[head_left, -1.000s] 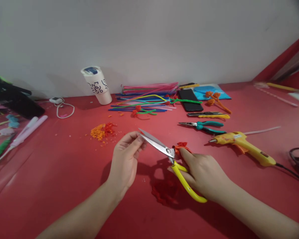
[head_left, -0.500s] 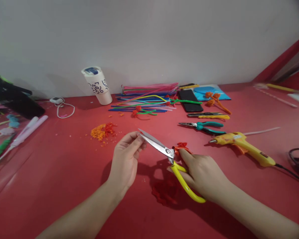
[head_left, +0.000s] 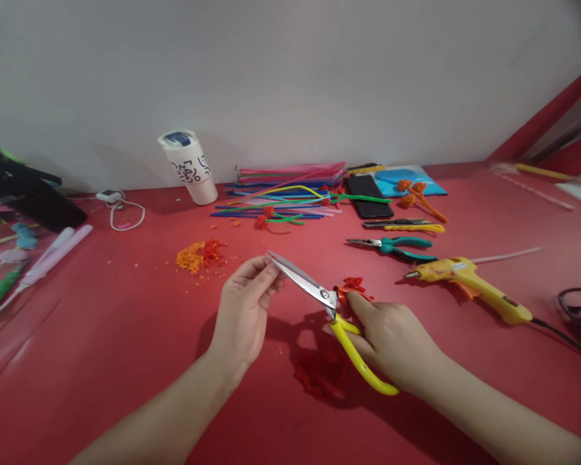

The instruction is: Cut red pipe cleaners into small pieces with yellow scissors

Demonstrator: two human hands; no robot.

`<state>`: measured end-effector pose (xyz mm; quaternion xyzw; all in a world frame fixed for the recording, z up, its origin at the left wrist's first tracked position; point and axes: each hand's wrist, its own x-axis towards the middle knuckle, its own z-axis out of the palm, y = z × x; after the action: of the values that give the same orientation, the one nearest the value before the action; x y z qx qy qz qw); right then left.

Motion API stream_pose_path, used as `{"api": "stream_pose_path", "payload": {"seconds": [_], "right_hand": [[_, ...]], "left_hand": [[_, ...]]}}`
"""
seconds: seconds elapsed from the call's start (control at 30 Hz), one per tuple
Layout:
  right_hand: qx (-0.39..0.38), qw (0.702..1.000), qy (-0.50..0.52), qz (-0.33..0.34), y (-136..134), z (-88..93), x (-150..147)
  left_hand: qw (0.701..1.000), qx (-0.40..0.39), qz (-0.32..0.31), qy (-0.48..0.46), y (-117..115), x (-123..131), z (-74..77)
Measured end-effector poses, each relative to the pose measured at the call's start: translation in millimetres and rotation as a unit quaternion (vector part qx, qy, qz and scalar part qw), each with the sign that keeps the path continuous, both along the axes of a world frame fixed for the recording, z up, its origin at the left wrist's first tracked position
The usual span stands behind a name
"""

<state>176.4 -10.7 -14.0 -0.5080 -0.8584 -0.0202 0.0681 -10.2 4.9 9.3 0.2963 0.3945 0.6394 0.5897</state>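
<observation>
My right hand is closed around yellow-handled scissors, their blades pointing up and left and lying nearly together. At its thumb is a crumpled red-orange piece, partly covered by the hand. My left hand pinches thumb to forefinger at the blade tips; whatever is between those fingers is too small or hidden to make out. Beneath the scissors, a dark red crinkled bundle lies on the red tabletop.
Orange and red clippings lie ahead of the left hand. Behind are a white tumbler, pipe cleaners and a phone. To the right lie a cutter, teal pliers and a yellow glue gun.
</observation>
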Motion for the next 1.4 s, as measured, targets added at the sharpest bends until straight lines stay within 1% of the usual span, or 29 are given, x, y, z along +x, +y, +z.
{"api": "stream_pose_path", "payload": {"seconds": [0.1,0.23,0.33,0.4,0.47,0.57,0.63,0.67,0.77,0.83,0.9,0.97,1.03,1.07,1.13,1.2,1.27,1.37,1.4], "right_hand": [[-0.016,1.0,0.008,-0.014,2,1.3,-1],[-0.091,0.993,0.056,-0.058,5,8.9,-3],[-0.152,0.976,0.131,-0.088,7,18.0,-5],[-0.2,0.952,0.212,-0.092,7,24.5,-8],[-0.246,0.916,0.3,-0.105,7,29.8,-11],[-0.275,0.867,0.391,-0.143,6,32.3,-15],[-0.281,0.85,0.426,-0.132,5,29.3,-15],[-0.279,0.847,0.436,-0.12,5,26.9,-15],[-0.267,0.855,0.434,-0.096,3,20.9,-14],[-0.258,0.856,0.436,-0.102,3,21.2,-14],[-0.254,0.848,0.447,-0.127,4,24.7,-14],[-0.271,0.837,0.452,-0.15,5,28.4,-14],[-0.3,0.832,0.442,-0.149,6,29.1,-14],[-0.311,0.835,0.433,-0.138,6,27.9,-14],[-0.303,0.85,0.417,-0.106,6,23.2,-13],[-0.276,0.871,0.398,-0.086,7,18.2,-11],[-0.247,0.885,0.382,-0.101,10,15.5,-6],[-0.2,0.903,0.347,-0.153,19,16.6,7],[-0.183,0.915,0.318,-0.166,23,17.5,12]], "left_hand": [[1.0,0.001,0.0,0.001,0,0,0.6],[1.0,-0.004,-0.008,0.008,1,-1,-1.9],[0.998,-0.018,-0.046,0.049,0,1,-5.2],[0.99,-0.03,-0.086,0.111,-2,3,-6.0],[0.972,-0.036,-0.125,0.195,-4,6,-5.0],[0.932,-0.006,-0.16,0.325,-8,11,-1.7],[0.902,0.034,-0.167,0.397,-11,14,-0.2],[0.887,0.055,-0.169,0.427,-12,16,-0.1],[0.846,0.115,-0.174,0.49,-15,19,-1.6],[0.831,0.14,-0.175,0.509,-15,20,-3.4],[0.825,0.148,-0.173,0.517,-15,20,-4.8],[0.823,0.146,-0.173,0.522,-15,19,-5.5],[0.82,0.142,-0.175,0.526,-14,19,-5.8],[0.82,0.143,-0.176,0.527,-14,19,-5.8],[0.819,0.146,-0.179,0.525,-15,20,-5.8],[0.819,0.147,-0.185,0.523,-15,19,-5.9],[0.817,0.146,-0.18,0.527,-14,17,-6.3],[0.811,0.141,-0.164,0.543,-9,11,-7.9],[0.806,0.141,-0.163,0.551,-7,8,-8.8]]}}
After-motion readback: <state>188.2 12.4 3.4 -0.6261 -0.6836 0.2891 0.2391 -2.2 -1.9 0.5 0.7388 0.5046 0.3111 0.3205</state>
